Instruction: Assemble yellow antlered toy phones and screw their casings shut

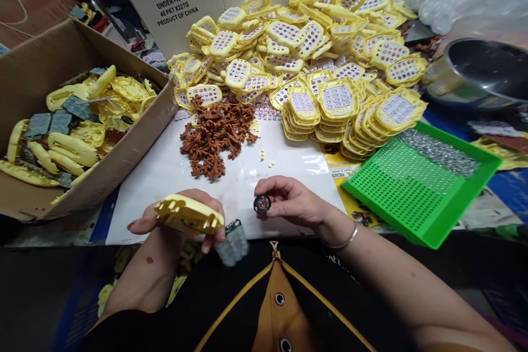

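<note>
My left hand (210,203) is closed around a yellow plastic shell (187,213), its notched rim facing me. From the same hand hangs a grey-green block with a bumpy face (233,245), slightly blurred; a thin wire seems to link it to the shell. Between the thumb and fingers of my right hand (289,201) is a small round black speaker (262,205), held upright just above the white table sheet (152,187). Brown plastic pieces (214,135) lie heaped beyond my hands, with tiny yellow bits (263,155) beside them.
A cardboard box (103,173) of yellow shells and grey-green blocks stands at left. Yellow shells with white button pads (284,33) pile up at the back, some stacked (301,113). A green tray (416,198) holding small metal screws sits right, near a steel bowl (445,80).
</note>
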A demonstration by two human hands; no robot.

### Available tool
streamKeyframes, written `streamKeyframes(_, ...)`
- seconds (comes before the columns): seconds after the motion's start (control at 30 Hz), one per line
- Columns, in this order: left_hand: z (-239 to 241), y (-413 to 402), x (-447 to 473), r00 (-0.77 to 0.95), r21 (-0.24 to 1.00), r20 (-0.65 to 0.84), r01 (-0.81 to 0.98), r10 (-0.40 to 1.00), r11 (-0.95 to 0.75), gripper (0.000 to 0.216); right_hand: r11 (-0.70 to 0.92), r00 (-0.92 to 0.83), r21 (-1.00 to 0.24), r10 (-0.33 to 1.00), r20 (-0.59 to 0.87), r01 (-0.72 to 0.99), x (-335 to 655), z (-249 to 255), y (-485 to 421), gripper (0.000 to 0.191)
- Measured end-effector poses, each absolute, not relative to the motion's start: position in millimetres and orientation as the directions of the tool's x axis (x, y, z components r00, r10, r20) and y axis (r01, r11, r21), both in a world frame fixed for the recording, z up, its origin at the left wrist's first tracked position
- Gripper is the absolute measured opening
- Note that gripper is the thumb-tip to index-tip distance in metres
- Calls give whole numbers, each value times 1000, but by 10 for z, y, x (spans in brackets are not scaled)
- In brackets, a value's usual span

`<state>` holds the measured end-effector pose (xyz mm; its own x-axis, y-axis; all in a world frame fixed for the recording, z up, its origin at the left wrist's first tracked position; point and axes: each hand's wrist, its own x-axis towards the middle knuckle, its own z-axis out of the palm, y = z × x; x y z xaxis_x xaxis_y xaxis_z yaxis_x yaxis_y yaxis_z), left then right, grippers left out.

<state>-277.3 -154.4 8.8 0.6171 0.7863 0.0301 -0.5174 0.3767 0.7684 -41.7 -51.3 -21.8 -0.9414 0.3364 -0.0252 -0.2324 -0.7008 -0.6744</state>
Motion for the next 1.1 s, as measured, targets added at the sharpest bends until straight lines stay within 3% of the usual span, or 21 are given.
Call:
streamKeyframes(0.1, 146, -1511, -2663, 522, 781, 66, -558, 850, 282, 83, -599, -932, -763, 362, 11, -242, -336, -50, -441, 30)
streamKeyframes(0.23, 128, -1520, -2433, 83, 860, -31, -505, 996, 69, 63, -422, -869, -870, 495, 16, -257, -254, 171, -422, 30)
streamKeyframes(0.3, 98, -1526, -2344, -25, 890, -50, -454, 998, 34, 64, -281, -848, -935, 529, 38, -217, -224, 273, -436, 27)
streamKeyframes(0.43, 44, -1515, -2231, -41, 902, -26, -432, 999, 6, 69, 91, -842, -996, 536, 60, -13, -232, 436, -500, 21)
streamKeyframes(0.57, 6, -1490, -2103, 15, 873, -62, -483, 998, 62, 65, 269, -735, -959, 667, 123, 84, -374, 418, -574, 26)
streamKeyframes(0.67, -26, -1476, -2014, 68, 817, -113, -562, 991, 131, 61, 490, -592, -856, 743, 313, 162, -478, 286, -584, 18)
streamKeyframes(0.8, -65, -1464, -2002, 126, 736, -142, -650, 982, 189, 53, 767, -597, -618, 580, 554, 171, -480, 143, -540, 4)
streamKeyframes(0.97, -77, -1452, -2045, 153, 708, -153, -672, 976, 216, 54, 855, -654, -478, 480, 584, 200, -395, 103, -471, 21)
streamKeyframes(1.1, -65, -1430, -2038, 114, 727, -126, -665, 985, 170, 57, 920, -647, -314, 390, 655, 237, -403, 126, -443, 19)
